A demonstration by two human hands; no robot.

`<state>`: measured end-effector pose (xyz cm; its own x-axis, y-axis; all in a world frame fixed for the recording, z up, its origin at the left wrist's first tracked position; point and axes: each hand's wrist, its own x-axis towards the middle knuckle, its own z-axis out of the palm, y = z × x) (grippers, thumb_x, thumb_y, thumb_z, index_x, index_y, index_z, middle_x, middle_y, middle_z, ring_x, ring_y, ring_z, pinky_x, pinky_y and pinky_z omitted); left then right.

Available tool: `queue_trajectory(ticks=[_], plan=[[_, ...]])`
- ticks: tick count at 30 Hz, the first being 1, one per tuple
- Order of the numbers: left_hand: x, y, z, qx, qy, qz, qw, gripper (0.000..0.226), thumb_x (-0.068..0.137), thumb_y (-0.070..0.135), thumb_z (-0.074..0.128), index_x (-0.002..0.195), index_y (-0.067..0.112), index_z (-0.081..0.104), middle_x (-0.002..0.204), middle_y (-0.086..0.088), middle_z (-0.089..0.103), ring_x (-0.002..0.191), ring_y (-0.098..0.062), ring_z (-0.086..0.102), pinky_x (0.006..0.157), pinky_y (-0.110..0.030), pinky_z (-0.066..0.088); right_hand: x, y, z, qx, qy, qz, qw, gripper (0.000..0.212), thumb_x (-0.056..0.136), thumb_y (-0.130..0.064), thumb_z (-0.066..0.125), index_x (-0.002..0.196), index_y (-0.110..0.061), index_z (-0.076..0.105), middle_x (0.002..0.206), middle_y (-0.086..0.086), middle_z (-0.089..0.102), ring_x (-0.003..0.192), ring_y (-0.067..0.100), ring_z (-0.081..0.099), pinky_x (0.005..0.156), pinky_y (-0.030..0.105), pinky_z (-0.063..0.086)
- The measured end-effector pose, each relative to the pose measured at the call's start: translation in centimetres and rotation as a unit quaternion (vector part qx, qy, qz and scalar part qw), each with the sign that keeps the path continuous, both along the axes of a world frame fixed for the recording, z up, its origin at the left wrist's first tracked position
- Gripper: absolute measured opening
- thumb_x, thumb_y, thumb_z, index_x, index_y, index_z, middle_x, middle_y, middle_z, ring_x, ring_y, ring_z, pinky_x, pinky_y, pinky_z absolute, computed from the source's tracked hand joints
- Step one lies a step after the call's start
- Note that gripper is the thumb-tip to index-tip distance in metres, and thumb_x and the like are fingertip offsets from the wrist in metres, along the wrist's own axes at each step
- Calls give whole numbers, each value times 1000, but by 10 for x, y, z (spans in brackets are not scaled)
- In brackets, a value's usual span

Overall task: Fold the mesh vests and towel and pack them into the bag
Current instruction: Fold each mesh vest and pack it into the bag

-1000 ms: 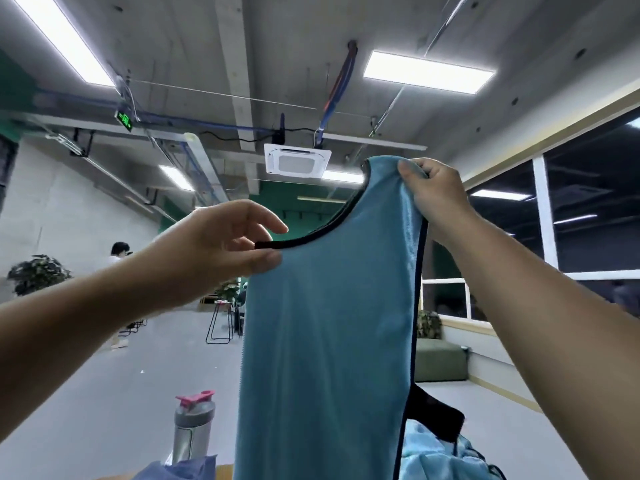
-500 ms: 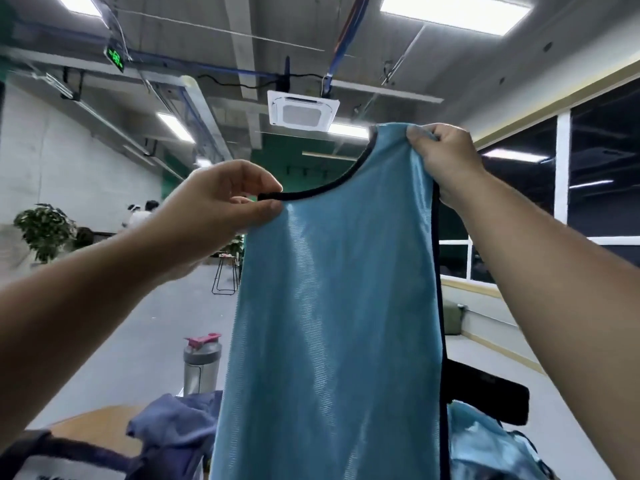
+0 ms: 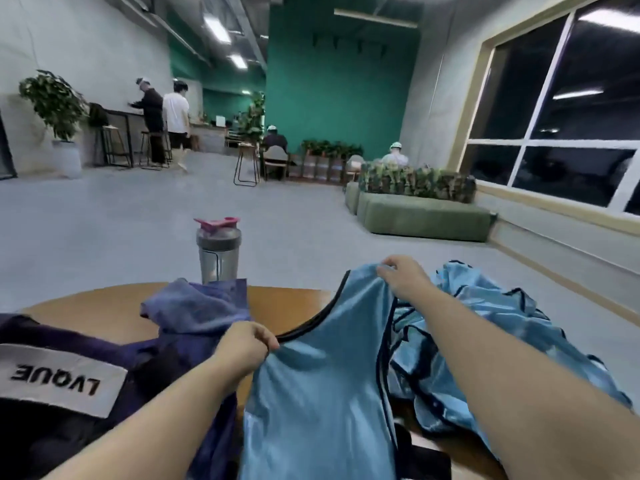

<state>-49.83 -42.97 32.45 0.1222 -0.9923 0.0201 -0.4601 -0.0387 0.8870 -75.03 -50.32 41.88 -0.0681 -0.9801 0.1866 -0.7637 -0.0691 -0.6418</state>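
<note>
Both hands have dropped from overhead to desk height, bringing the vest [image 3: 318,386] down with them. Left hand [image 3: 244,348] pinches the vest's black-trimmed neckline at one shoulder; right hand [image 3: 405,277] grips the other shoulder strap, farther out. The vest hangs over the desk [image 3: 277,306] edge toward the person. More vests [image 3: 485,327] lie crumpled at right, the towel [image 3: 197,306] rumpled at centre, the bag [image 3: 52,375] at left, a bottle [image 3: 218,252] behind.
</note>
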Motion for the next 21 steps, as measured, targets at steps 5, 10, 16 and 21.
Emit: queue_trajectory(ticks=[5,10,16,21], plan=[[-5,-27,-46,35,9,12,999,52,78,-16,34,64,21,68,68,4,69,67,-9,62,51,-10,41,9,-44,-51,21,5,-2,1000,27,100,-22,46,118,-6,58,119,9,59,95,18,47,79,26,35],[-21,-25,-74,-31,-127,32,991,53,85,-9,35,91,28,73,86,16,50,82,-5,48,69,-6,33,11,-57,-85,7,-3,4,1000,20,99,-23,48,108,-10,60,101,3,59,90,18,50,70,26,35],[-26,-27,-90,-58,-206,79,974,45,90,1,39,102,31,70,86,11,34,93,-10,34,79,-16,28,9,-21,-85,-71,-46,83,993,9,98,-22,50,96,-22,59,92,-11,58,84,-1,51,67,8,36],[-25,-29,-91,-48,-191,84,977,43,88,0,40,99,28,71,88,9,36,98,-15,41,84,-21,33,3,61,-83,-129,13,245,961,26,92,-13,60,103,-35,62,89,-15,57,86,5,54,77,10,40]])
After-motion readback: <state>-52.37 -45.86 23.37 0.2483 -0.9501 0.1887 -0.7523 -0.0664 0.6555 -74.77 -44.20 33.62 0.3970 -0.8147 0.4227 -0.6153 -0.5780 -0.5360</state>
